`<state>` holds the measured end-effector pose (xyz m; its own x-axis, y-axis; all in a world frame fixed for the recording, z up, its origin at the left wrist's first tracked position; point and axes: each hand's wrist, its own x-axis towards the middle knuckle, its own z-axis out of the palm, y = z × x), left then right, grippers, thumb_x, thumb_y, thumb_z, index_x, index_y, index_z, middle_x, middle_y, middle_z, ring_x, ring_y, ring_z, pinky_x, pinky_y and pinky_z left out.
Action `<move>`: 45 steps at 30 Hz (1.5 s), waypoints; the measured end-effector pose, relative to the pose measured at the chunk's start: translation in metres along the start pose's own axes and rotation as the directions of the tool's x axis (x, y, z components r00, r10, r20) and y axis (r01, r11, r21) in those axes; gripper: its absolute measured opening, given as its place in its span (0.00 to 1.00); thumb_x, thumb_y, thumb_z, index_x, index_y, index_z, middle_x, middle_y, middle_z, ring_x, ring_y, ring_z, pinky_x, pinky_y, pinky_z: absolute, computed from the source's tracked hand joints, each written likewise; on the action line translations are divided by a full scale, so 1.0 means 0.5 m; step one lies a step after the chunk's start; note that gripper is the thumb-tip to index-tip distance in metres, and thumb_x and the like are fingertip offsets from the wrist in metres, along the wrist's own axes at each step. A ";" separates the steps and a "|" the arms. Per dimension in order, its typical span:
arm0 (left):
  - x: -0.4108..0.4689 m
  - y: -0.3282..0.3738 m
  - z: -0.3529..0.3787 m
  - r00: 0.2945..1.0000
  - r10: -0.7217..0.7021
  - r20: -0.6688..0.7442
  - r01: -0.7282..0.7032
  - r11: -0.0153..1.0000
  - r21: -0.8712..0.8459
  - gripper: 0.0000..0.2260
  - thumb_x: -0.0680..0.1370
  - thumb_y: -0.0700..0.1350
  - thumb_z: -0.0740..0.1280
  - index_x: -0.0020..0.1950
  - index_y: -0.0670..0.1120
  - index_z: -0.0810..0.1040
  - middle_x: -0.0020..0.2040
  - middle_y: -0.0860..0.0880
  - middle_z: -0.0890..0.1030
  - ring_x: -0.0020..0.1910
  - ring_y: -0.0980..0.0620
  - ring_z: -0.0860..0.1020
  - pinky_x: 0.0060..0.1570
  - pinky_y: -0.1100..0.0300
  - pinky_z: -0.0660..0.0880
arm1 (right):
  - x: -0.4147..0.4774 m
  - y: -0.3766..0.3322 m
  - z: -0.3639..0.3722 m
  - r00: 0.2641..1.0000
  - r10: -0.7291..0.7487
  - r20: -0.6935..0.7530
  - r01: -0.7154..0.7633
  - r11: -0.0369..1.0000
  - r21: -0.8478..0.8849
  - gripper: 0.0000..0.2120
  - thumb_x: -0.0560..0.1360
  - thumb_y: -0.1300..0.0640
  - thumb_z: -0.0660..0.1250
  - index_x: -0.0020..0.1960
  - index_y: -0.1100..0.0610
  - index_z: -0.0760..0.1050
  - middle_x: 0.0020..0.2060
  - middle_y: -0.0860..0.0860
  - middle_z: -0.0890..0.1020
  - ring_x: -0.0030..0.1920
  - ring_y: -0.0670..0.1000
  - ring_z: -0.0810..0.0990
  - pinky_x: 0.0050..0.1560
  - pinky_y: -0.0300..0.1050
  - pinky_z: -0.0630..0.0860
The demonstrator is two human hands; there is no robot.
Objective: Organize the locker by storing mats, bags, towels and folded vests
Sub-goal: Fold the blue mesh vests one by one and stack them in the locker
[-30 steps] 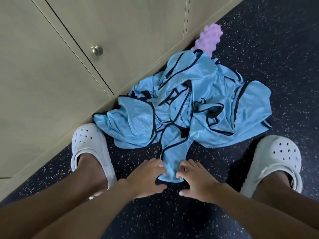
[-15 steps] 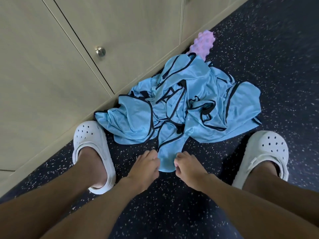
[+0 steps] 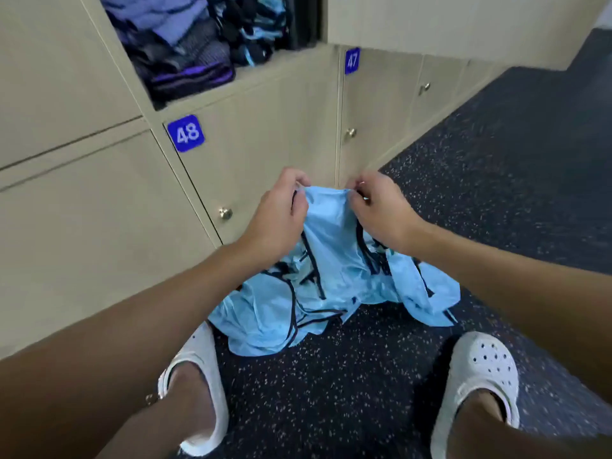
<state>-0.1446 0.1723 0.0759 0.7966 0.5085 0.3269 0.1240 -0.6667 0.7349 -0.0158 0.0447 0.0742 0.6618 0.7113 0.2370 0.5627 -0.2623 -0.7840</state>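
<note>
Vest (image 3: pixel 331 226) hem up off the floor (image 3: pixel 496 210) now; earlier both hands worked it at ground level. Lockers (image 3: pixel 265 144): lower doors closed, open compartment (image 3: pixel 258 71) above holds folded stacks. Pile (image 3: pixel 265 319) lies between clogs (image 3: pixel 480 369), tangled with the lifted vest, so it likely drags. Left hand (image 3: pixel 278 217), right hand (image 3: pixel 381 213): fingers pinch hem, probably to spread for folding.

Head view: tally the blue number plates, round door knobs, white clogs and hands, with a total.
Blue number plates: 2
Round door knobs: 3
White clogs: 2
Hands: 2, left hand and right hand, both pinching the light blue vest
Total: 9
</note>
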 end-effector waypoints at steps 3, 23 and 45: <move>0.075 0.092 -0.065 0.993 0.077 -0.088 -0.078 0.997 -0.005 0.06 0.83 0.41 0.62 0.58 0.45 0.76 0.36 0.55 0.74 0.30 0.65 0.71 0.34 0.70 0.65 | 0.059 -0.097 -0.084 0.997 -0.067 -0.046 0.069 0.997 0.044 0.07 0.79 0.64 0.59 0.44 0.56 0.71 0.35 0.53 0.76 0.35 0.49 0.71 0.39 0.45 0.67; 0.204 0.358 -0.357 0.892 0.253 -0.374 -0.255 0.966 0.045 0.11 0.80 0.46 0.66 0.42 0.40 0.79 0.35 0.36 0.77 0.30 0.50 0.68 0.31 0.55 0.66 | 0.144 -0.398 -0.179 0.979 -0.031 -0.202 0.136 0.836 0.532 0.07 0.74 0.57 0.67 0.48 0.61 0.75 0.45 0.66 0.81 0.44 0.59 0.81 0.52 0.65 0.79; 0.208 0.238 -0.260 0.989 0.022 -0.149 -0.063 0.959 -0.278 0.07 0.74 0.46 0.76 0.45 0.46 0.80 0.40 0.43 0.83 0.36 0.50 0.78 0.37 0.54 0.75 | 0.186 -0.289 -0.112 0.992 -0.097 -0.085 0.123 0.909 0.399 0.05 0.77 0.66 0.67 0.43 0.60 0.73 0.38 0.64 0.80 0.38 0.51 0.74 0.44 0.57 0.75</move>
<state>-0.1241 0.2166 0.2744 0.7022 0.5691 0.4278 -0.0959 -0.5199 0.8488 -0.0080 0.1122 0.2418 0.6439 0.6753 0.3595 0.3945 0.1095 -0.9123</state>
